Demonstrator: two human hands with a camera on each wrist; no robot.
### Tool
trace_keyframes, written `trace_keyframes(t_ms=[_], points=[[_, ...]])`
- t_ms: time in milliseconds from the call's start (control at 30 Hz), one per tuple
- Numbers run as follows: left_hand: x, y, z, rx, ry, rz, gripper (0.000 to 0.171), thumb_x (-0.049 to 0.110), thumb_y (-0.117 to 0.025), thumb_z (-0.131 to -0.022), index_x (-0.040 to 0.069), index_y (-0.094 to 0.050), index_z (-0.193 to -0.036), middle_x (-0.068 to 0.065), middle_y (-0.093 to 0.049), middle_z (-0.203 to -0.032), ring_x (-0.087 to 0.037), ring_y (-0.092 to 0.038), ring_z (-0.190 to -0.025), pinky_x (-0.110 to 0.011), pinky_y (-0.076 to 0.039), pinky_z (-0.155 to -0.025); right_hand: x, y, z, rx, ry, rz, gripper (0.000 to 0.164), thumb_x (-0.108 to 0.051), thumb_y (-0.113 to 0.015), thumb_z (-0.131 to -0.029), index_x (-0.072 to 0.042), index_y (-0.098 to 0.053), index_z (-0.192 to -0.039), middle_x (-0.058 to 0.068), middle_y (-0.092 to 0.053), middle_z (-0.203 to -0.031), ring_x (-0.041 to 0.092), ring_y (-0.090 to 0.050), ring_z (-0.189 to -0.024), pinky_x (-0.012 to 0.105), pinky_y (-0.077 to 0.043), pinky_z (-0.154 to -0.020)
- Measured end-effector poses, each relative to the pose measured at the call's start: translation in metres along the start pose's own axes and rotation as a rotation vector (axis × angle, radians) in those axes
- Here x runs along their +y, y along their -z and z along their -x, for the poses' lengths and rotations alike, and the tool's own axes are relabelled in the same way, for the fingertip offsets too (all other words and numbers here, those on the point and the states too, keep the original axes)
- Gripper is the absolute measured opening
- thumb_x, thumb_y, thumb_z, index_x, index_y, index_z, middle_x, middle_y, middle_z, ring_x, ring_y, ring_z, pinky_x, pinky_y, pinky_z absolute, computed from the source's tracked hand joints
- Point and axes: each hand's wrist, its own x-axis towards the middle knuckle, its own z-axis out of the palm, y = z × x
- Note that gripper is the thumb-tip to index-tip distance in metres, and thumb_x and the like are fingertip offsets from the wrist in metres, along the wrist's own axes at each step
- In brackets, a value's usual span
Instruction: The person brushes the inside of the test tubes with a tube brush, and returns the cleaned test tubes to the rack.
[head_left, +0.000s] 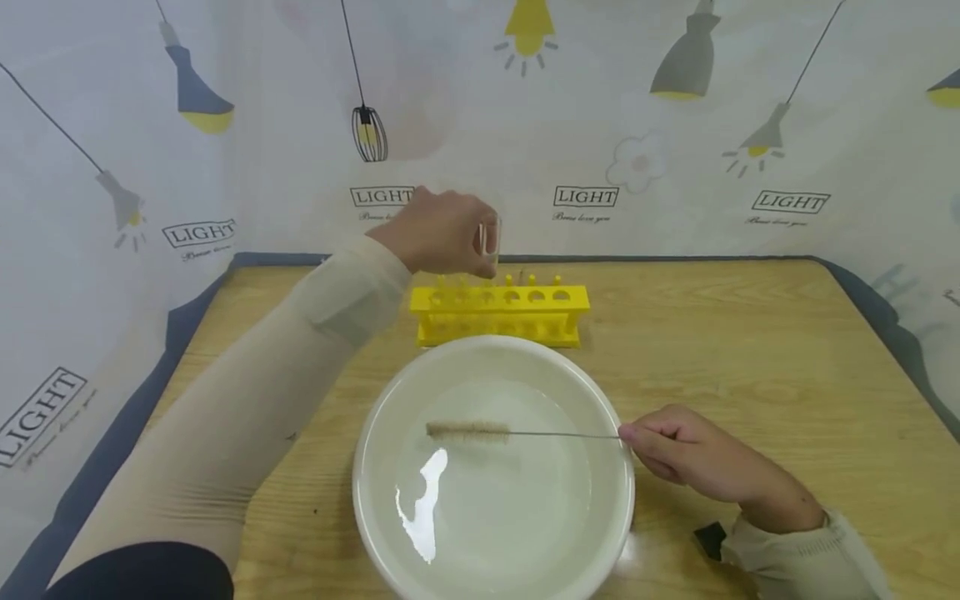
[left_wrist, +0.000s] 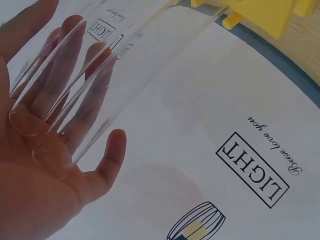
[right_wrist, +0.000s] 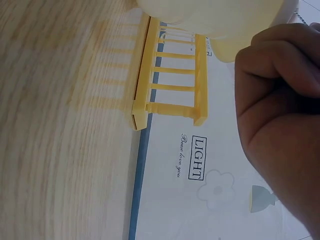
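My left hand (head_left: 450, 233) is above the yellow test tube rack (head_left: 498, 304), its fingers curled round a clear test tube (head_left: 491, 237). In the left wrist view the tube's rounded end lies at the palm of the left hand (left_wrist: 45, 175). Fingers show through the clear glass, and the tube runs towards the rack's pegs. My right hand (head_left: 693, 454) pinches the thin wire handle of a test tube brush (head_left: 468, 431). Its tan bristles lie across the white basin (head_left: 365, 433), which holds clear water. The right wrist view shows the right hand (right_wrist: 280, 85) from the side.
Directly behind the basin stands the rack on a wooden table (head_left: 712, 333). A light wall covering (head_left: 465, 100) printed with lamps rises past the table's far edge. Beside the right sleeve lies a small black piece (head_left: 710, 540).
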Motion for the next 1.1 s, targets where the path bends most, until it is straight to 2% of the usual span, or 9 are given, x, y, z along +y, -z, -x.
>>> trace_keyframes(t_ms=[200,267,367,533,667,833,967,1033,1100], points=[[0.001,0.004,0.000,-0.017,-0.016,0.009,0.012,0.041,-0.062,-0.080,0.032,-0.061,-0.088,0.015,-0.059,-0.090,-0.007,-0.054,-0.086,-0.039,-0.039,-0.086,0.000,0.000,0.002,0.021,-0.013,0.007,0.039,0.004,-0.028,-0.098,-0.008,-0.058,-0.076,0.006,-0.027,-0.048,0.008,-0.025,-0.039,0.020,-0.024,-0.035],[0.001,0.005,0.000,-0.029,-0.023,0.020,0.010,0.040,-0.062,-0.080,0.033,-0.063,-0.087,0.015,-0.059,-0.091,-0.007,-0.054,-0.087,-0.040,-0.040,-0.087,0.001,0.000,0.002,0.021,-0.006,0.009,0.039,0.004,-0.028,-0.098,-0.008,-0.057,-0.075,0.005,-0.027,-0.048,0.007,-0.026,-0.039,0.020,-0.024,-0.035],[0.001,0.005,-0.002,-0.047,-0.027,0.036,0.007,0.041,-0.065,-0.079,0.034,-0.065,-0.082,0.017,-0.059,-0.090,-0.007,-0.054,-0.087,-0.045,-0.037,-0.091,0.002,0.001,0.002,0.014,0.008,0.012,0.039,0.004,-0.028,-0.098,-0.009,-0.059,-0.077,0.005,-0.028,-0.049,0.006,-0.026,-0.039,0.020,-0.025,-0.035],[-0.004,0.004,-0.004,-0.035,-0.007,0.039,0.007,0.043,-0.069,-0.077,0.037,-0.066,-0.075,0.020,-0.060,-0.087,-0.006,-0.053,-0.087,-0.059,-0.023,-0.101,0.001,0.002,-0.001,0.021,-0.007,0.038,0.038,0.003,-0.029,-0.098,-0.010,-0.062,-0.082,0.005,-0.028,-0.049,0.006,-0.026,-0.039,0.020,-0.024,-0.034],[-0.008,0.004,-0.002,-0.042,0.035,0.047,0.011,0.047,-0.070,-0.076,0.036,-0.067,-0.076,0.020,-0.061,-0.086,-0.006,-0.054,-0.086,-0.061,-0.020,-0.102,-0.001,0.002,-0.004,0.020,-0.020,0.051,0.037,0.002,-0.032,-0.098,-0.009,-0.064,-0.084,0.005,-0.028,-0.048,0.005,-0.025,-0.038,0.020,-0.023,-0.034],[-0.008,0.006,0.000,-0.028,0.046,0.033,0.033,0.056,-0.069,-0.072,0.034,-0.064,-0.096,0.017,-0.061,-0.094,-0.007,-0.054,-0.089,-0.052,-0.027,-0.096,-0.001,0.003,-0.002,0.041,-0.070,0.065,0.036,0.000,-0.033,-0.098,-0.008,-0.067,-0.090,0.005,-0.027,-0.047,0.007,-0.025,-0.037,0.019,-0.024,-0.034],[-0.005,0.009,0.005,0.069,0.039,-0.003,0.056,0.065,-0.065,-0.070,0.034,-0.058,-0.116,0.014,-0.061,-0.106,-0.009,-0.052,-0.099,-0.049,-0.026,-0.097,0.000,0.005,0.000,0.065,-0.076,0.094,0.035,-0.001,-0.035,-0.098,-0.008,-0.069,-0.096,0.004,-0.027,-0.047,0.008,-0.024,-0.037,0.019,-0.023,-0.034],[-0.003,0.009,0.015,0.157,0.030,-0.027,0.059,0.067,-0.060,-0.073,0.034,-0.055,-0.122,0.013,-0.060,-0.114,-0.011,-0.050,-0.107,-0.052,-0.020,-0.103,0.000,0.006,0.001,0.078,-0.090,0.113,0.034,-0.003,-0.036,-0.098,-0.010,-0.069,-0.096,0.004,-0.026,-0.047,0.007,-0.023,-0.037,0.020,-0.023,-0.034],[-0.001,0.008,0.030,0.283,0.005,-0.050,0.055,0.065,-0.056,-0.077,0.034,-0.055,-0.122,0.011,-0.058,-0.120,-0.014,-0.047,-0.115,-0.054,-0.013,-0.108,0.001,0.006,0.002,0.095,-0.135,0.131,0.033,-0.008,-0.038,-0.099,-0.012,-0.070,-0.095,0.004,-0.026,-0.048,0.005,-0.023,-0.039,0.021,-0.023,-0.034]])
